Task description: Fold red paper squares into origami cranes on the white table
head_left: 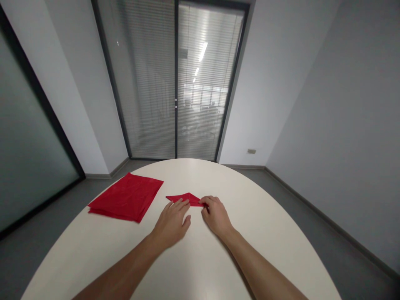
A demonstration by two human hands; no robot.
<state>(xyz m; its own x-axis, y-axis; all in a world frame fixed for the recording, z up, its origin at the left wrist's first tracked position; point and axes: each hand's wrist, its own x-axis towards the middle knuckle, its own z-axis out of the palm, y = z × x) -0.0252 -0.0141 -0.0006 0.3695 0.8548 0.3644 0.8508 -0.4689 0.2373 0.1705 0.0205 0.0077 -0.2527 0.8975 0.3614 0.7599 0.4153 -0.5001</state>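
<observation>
A small folded red paper (186,198), roughly triangular, lies flat near the middle of the white oval table (256,233). My left hand (173,221) lies flat with its fingers stretched onto the paper's near left edge. My right hand (215,214) has its fingers curled and pinches the paper's right corner. A stack of red square sheets (128,201) lies on the table to the left of my left hand, apart from both hands.
Grey floor surrounds the table. Glass doors with blinds (176,83) stand beyond the table's far edge. A dark-framed glass partition (28,137) is at the left, and a plain grey wall (343,104) at the right.
</observation>
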